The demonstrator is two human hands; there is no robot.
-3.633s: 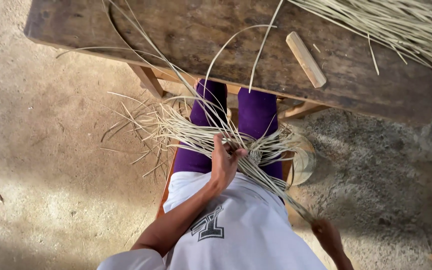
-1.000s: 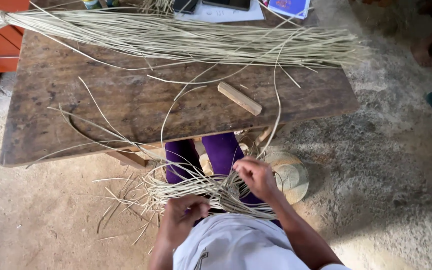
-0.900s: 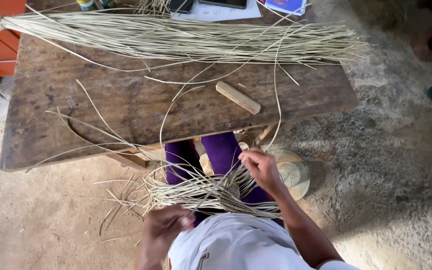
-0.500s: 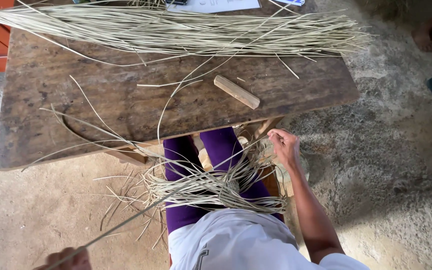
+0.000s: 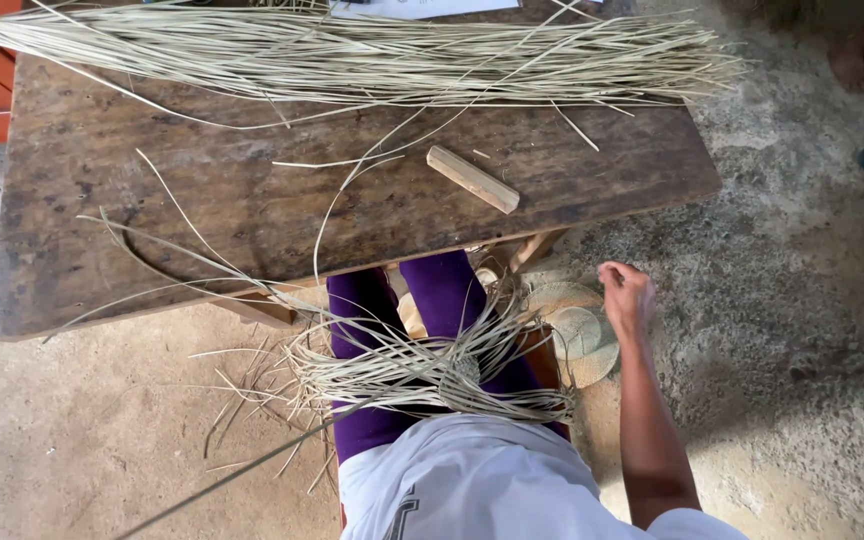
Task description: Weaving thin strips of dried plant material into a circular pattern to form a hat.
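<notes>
One dark, worn wooden table [image 5: 102, 230] carries one long bundle of pale dried straw strands [image 5: 372, 60] and one short light wooden stick [image 5: 472, 179]. One radiating straw weave [image 5: 432, 370] lies across two purple-clad legs [image 5: 447, 295]. One of the person's hands, the right hand [image 5: 626, 295], shows, beside one round woven straw disc [image 5: 582, 340] on the ground.

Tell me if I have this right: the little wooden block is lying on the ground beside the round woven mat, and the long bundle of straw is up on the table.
Not quite. The head view shows the wooden block lying on the table, below the bundle of straw, not on the ground. The round woven mat is on the ground, near the right hand.
</notes>
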